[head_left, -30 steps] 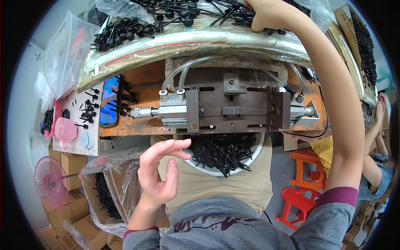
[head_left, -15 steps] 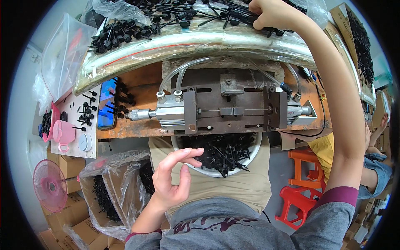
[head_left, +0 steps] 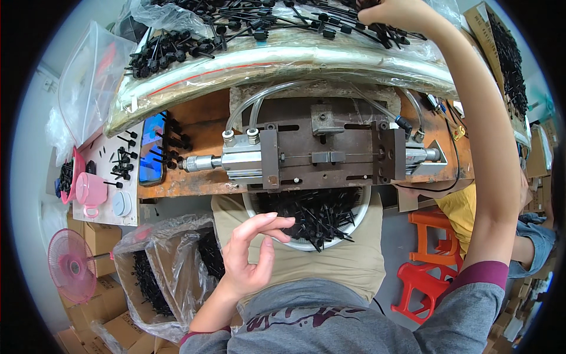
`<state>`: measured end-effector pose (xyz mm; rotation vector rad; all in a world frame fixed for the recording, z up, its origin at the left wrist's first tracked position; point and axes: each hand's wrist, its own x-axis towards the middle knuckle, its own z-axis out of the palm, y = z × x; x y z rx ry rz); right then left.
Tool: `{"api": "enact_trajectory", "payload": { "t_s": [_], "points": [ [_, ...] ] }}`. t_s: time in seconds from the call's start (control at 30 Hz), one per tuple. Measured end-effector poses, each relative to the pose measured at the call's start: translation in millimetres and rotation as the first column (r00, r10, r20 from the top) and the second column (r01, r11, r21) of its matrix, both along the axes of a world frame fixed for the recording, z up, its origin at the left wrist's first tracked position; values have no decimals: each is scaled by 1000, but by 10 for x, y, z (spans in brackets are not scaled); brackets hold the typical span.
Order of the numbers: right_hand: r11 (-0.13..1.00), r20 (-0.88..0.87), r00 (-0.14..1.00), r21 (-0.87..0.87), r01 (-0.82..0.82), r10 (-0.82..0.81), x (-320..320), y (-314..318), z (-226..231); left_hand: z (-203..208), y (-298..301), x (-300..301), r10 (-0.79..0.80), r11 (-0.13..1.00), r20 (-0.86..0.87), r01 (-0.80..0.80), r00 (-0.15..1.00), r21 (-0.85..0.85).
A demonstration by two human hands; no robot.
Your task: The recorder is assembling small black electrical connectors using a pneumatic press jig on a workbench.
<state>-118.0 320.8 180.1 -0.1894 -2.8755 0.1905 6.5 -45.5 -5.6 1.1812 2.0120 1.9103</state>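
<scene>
At the far right of the raised, plastic-covered surface (head_left: 330,57), my right hand (head_left: 398,13) is closed on black stick-shaped parts with thick heads; several more hang or lie just under its fingers. A long heap of the same black parts (head_left: 171,50) spreads along that surface. My left hand (head_left: 250,253) hovers over my lap with fingers curved and apart, nothing in it. Its fingertips reach the left side of a white tub (head_left: 354,227) filled with black parts (head_left: 321,221). Between the hands stands a metal clamping fixture (head_left: 324,172) with a small block in its middle.
Clear air hoses (head_left: 239,109) run to the fixture's cylinders. Left of it are a phone (head_left: 152,147), loose black parts, a pink cup (head_left: 91,190) and a pink fan (head_left: 72,265). A plastic-lined box (head_left: 171,277) stands lower left. Stools (head_left: 421,286) and another person are at right.
My right hand has shifted slightly right and up at the heap, and black parts now hang below its fingers. My left hand has moved a little to the right.
</scene>
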Motion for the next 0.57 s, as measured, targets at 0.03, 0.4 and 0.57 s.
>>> {"api": "enact_trajectory", "payload": {
  "t_s": [0.03, 0.4, 0.57],
  "points": [
    [994, 32, 999, -99, 47, -44, 16, -10, 59, 6, 3, 1, -27, 1000, 25, 27, 999, -1],
    [811, -128, 991, -583, -48, -34, 93, -5, 50, -17, 49, 37, -84, 996, 87, 86, 993, -17],
    [897, 40, 998, -441, -34, 57, 56, -121, -47, -21, 53, 50, -88, 995, 64, 91, 994, -40]
  ]
}}
